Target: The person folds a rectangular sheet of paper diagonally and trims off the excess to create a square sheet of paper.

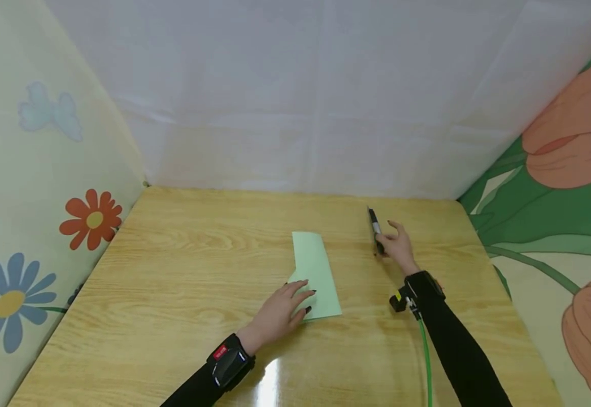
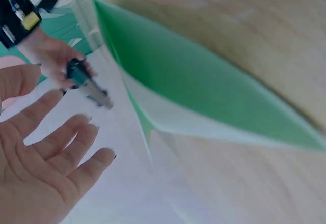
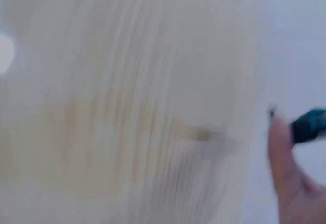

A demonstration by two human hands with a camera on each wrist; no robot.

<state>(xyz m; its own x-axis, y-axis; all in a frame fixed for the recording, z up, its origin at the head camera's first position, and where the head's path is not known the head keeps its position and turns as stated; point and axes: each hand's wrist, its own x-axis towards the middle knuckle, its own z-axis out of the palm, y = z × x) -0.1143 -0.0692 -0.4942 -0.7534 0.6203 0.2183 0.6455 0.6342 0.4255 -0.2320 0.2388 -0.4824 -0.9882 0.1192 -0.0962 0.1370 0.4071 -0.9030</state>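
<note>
A folded sheet of light green paper [image 1: 316,277] lies on the wooden table, and its layers gape apart at one edge in the left wrist view. My left hand [image 1: 280,311] is over the paper's near left part, fingers spread and nearly straight. Off to the right, my right hand [image 1: 397,246] pinches a slim black-and-grey tool [image 1: 375,229] between thumb and fingers, its long end pointing away from me. The dark end of this tool [image 3: 309,126] shows beside the thumb in the right wrist view; its exact kind I cannot tell.
The wooden table [image 1: 173,271] runs back to a white cloth [image 1: 285,113]. Flower-printed walls stand left and right. A green cable [image 1: 426,362] trails from the camera on the right wrist toward the near edge.
</note>
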